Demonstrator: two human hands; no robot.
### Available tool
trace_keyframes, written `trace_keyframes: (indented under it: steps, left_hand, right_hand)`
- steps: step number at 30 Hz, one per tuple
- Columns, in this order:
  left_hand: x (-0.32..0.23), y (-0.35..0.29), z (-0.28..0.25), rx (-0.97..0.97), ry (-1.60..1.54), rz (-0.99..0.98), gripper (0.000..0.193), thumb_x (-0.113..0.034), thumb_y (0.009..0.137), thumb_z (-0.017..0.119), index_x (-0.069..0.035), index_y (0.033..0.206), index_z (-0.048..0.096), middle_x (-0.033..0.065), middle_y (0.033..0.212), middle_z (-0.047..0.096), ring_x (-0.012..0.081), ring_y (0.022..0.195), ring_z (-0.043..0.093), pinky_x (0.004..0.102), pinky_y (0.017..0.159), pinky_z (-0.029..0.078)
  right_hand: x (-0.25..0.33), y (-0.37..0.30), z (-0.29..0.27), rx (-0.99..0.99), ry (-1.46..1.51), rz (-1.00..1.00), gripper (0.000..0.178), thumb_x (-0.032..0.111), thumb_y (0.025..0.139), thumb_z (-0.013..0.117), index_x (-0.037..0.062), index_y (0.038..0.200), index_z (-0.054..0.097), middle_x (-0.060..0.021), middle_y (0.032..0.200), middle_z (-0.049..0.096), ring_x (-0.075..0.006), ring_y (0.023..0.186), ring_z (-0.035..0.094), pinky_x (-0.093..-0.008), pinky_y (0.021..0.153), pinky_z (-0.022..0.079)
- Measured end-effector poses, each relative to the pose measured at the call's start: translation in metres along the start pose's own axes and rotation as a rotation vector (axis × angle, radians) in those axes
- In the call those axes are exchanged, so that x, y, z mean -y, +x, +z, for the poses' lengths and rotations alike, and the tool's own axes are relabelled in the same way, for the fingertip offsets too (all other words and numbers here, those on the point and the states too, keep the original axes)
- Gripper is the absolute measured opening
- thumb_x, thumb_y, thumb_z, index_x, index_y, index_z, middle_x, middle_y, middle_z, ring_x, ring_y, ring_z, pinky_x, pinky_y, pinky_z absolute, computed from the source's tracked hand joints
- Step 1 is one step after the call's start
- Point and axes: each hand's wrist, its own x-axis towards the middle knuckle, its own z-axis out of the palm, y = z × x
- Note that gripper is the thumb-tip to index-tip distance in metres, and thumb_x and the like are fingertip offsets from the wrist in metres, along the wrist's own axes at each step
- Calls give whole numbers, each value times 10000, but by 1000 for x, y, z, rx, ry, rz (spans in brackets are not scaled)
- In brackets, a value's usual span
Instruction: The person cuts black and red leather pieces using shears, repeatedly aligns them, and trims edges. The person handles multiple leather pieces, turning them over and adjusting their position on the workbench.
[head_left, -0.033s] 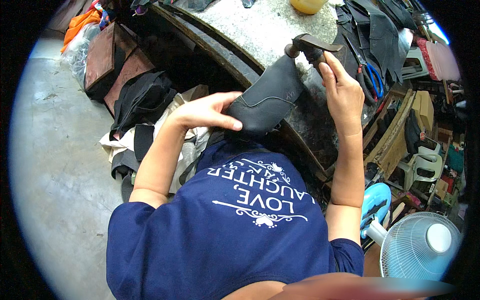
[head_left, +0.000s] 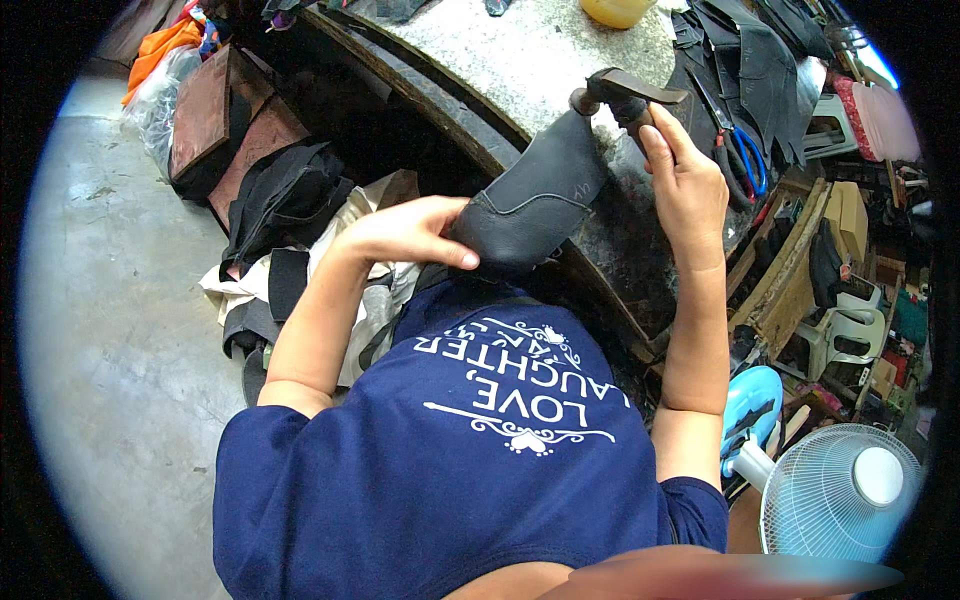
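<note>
A black leather shoe upper (head_left: 530, 205) with a curved stitched seam and a small pale mark is held over the near edge of the workbench (head_left: 540, 55). My left hand (head_left: 415, 232) grips its rounded near end, the thumb on top and the other fingers hidden behind it. My right hand (head_left: 690, 190) is wrapped round the handle of a dark hammer (head_left: 630, 90). The hammer's round face is at the far edge of the upper, seemingly touching it. Whether a last fills the upper, I cannot tell.
Right of the hammer lie blue-handled scissors (head_left: 748, 160) and black leather pieces (head_left: 745, 60). A tub of yellowish stuff (head_left: 615, 10) stands at the back of the bench. Black and white cloth (head_left: 285, 200) is piled at the left. A fan (head_left: 840, 495) stands near my right arm.
My left hand has shifted slightly left along the near end of the shoe upper, which has tilted a little. The hammer and my right hand look unmoved.
</note>
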Motion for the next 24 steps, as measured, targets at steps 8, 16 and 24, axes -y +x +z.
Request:
trace_keyframes:
  steps: [8,16,24]
  left_hand:
    - [-46,13,-15,-452,-402,570,314,-57,833,698,8,1133,630,48,1074,668,140,978,606,325,867,484]
    - [-52,112,-51,-1061,424,548,285,-65,825,692,49,1077,626,127,904,692,151,854,641,301,794,494]
    - [-40,119,-55,-1238,498,607,364,-168,795,755,21,631,490,115,506,437,166,476,373,386,463,356]
  right_hand:
    - [-6,11,-37,-232,720,17,353,253,963,593,46,1248,610,-25,796,642,-53,678,567,-193,568,454]
    - [1,7,-55,-247,513,-119,319,228,930,646,61,1201,652,-37,853,680,-57,712,602,-190,597,478]
    - [30,6,-9,-82,-186,-305,297,430,900,594,250,1117,686,-71,902,699,-266,784,681,-339,629,523]
